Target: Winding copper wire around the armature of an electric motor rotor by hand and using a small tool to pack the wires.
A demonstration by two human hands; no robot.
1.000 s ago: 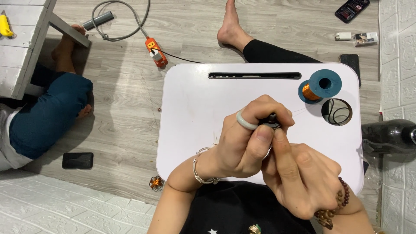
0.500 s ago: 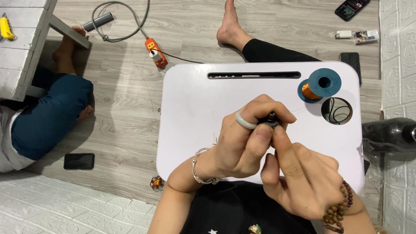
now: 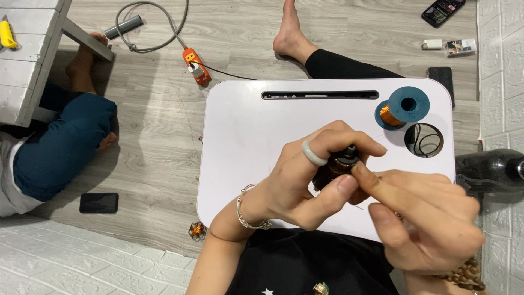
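My left hand (image 3: pixel 308 177), wearing a pale green ring and a thin bracelet, grips a small dark coil wound with copper wire (image 3: pixel 339 165) above the white lap table (image 3: pixel 256 142). My right hand (image 3: pixel 423 218), with a brown bead bracelet at the wrist, touches the coil's right side with its fingertips; a fine wire seems pinched there, but it is too thin to be sure. A blue spool of copper wire (image 3: pixel 402 107) lies on the table's far right, next to a round cup hole (image 3: pixel 424 140).
Another person in blue trousers (image 3: pixel 60 142) sits at left beside a white bench (image 3: pixel 27 49). On the floor lie an orange power strip (image 3: pixel 197 66), a grey cable, three phones (image 3: pixel 99 202), and a small copper part (image 3: pixel 197 230). A bare foot (image 3: pixel 289 33) rests beyond the table.
My right hand has slid down and to the right, away from the coil, fingers stretching out. The left hand holds the coil in the same place.
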